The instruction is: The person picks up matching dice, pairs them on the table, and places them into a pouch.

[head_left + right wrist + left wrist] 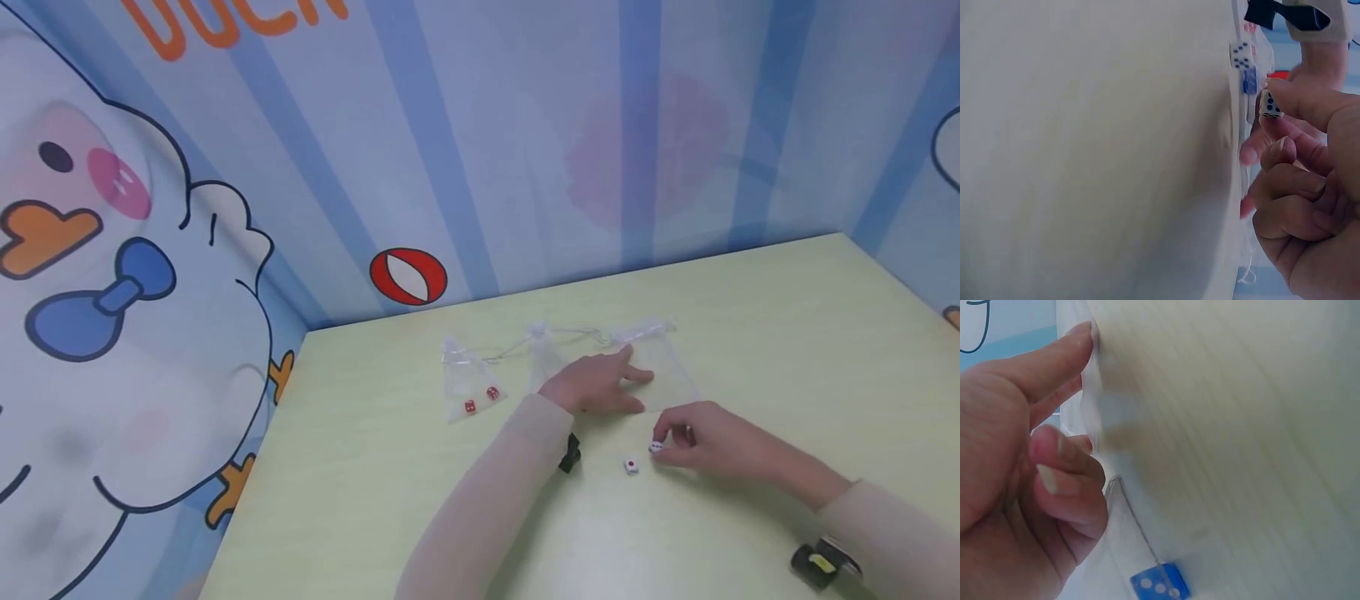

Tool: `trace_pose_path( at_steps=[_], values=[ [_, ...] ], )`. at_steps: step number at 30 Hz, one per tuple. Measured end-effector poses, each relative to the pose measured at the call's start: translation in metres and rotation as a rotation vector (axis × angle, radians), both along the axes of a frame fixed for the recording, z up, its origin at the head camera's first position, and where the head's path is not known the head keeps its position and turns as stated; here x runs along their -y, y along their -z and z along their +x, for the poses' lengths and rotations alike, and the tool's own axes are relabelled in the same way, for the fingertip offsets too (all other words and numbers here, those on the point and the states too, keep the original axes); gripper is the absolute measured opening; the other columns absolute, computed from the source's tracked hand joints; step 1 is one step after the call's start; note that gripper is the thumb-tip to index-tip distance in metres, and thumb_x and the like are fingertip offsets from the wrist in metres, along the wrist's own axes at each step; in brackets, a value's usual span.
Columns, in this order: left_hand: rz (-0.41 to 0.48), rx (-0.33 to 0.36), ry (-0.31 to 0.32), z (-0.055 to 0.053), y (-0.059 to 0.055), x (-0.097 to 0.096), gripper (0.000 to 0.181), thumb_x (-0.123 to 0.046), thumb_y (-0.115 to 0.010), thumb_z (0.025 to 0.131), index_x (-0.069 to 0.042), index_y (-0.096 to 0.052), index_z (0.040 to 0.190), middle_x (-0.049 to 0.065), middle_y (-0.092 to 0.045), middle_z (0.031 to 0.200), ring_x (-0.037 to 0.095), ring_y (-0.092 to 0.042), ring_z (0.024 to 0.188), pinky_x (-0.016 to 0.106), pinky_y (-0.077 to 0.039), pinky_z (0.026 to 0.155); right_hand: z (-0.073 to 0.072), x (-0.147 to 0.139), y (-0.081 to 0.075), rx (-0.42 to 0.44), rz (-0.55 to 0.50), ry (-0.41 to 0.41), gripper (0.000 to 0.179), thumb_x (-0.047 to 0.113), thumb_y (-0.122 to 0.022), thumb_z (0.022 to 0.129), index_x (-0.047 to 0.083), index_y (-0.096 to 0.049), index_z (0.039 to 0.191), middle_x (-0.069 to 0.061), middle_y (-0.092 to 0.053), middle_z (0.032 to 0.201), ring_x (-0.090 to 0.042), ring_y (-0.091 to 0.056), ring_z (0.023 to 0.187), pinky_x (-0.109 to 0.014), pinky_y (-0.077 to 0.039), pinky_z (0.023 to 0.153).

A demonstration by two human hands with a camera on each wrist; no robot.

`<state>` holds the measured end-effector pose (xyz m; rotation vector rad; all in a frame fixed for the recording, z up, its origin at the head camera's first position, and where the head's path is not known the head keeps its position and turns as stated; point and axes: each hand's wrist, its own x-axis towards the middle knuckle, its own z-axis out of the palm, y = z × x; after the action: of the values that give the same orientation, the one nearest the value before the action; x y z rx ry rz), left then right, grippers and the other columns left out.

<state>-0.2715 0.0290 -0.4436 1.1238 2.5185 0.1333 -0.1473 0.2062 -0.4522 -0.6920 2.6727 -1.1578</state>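
My right hand [716, 442] pinches a white die [1270, 104] between thumb and finger, just above the table. Another white die [631, 466] lies on the tabletop to the left of that hand. With its fingers spread, my left hand [603, 385] touches the rightmost sheer drawstring bag [666, 372], which lies flat; no dice show in it. A middle bag [545, 354] is partly covered by the left hand. In the left wrist view a blue die [1159, 582] sits by that hand. The left bag [463, 379] holds two red dice [470, 407].
The pale yellow table [360, 467] meets a blue striped wall [525, 150] at its back edge. A large cartoon duck [187, 375] covers the left wall. White cords [510, 348] trail between the bags. Dark wrist gear [817, 564] sits by the right sleeve.
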Motion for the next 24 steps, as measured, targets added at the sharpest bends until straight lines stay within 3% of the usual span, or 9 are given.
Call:
trace_pose_path(
  at_steps=[17, 21, 24],
  values=[
    [0.023, 0.025, -0.049, 0.005, -0.009, 0.001, 0.054, -0.043, -0.065, 0.095, -0.041, -0.046, 0.146, -0.003, -0.017, 0.164, 0.016, -0.032, 0.143, 0.028, -0.035, 0.107, 0.001, 0.025, 0.006, -0.044, 0.072, 0.008, 0.014, 0.027, -0.081, 0.081, 0.022, -0.069, 0.081, 0.014, -0.05, 0.065, -0.002, -0.044, 0.059, -0.024, -0.04, 0.054],
    [0.036, 0.038, -0.045, 0.007, -0.009, 0.0, 0.053, -0.041, -0.065, 0.096, -0.038, -0.048, 0.146, -0.001, -0.017, 0.164, 0.017, -0.031, 0.143, 0.028, -0.035, 0.107, 0.003, 0.023, 0.008, -0.011, 0.08, 0.035, 0.018, 0.034, -0.08, 0.082, 0.02, -0.069, 0.086, 0.012, -0.05, 0.065, -0.003, -0.044, 0.059, -0.024, -0.039, 0.054],
    [0.026, 0.031, -0.021, 0.007, -0.008, -0.001, 0.052, -0.04, -0.064, 0.096, -0.038, -0.048, 0.146, -0.001, -0.018, 0.163, 0.016, -0.029, 0.144, 0.028, -0.033, 0.109, 0.002, 0.02, 0.004, 0.043, 0.049, 0.093, 0.027, 0.037, -0.074, 0.088, 0.013, -0.07, 0.1, 0.007, -0.053, 0.07, -0.007, -0.048, 0.06, -0.026, -0.041, 0.055]
  ],
)
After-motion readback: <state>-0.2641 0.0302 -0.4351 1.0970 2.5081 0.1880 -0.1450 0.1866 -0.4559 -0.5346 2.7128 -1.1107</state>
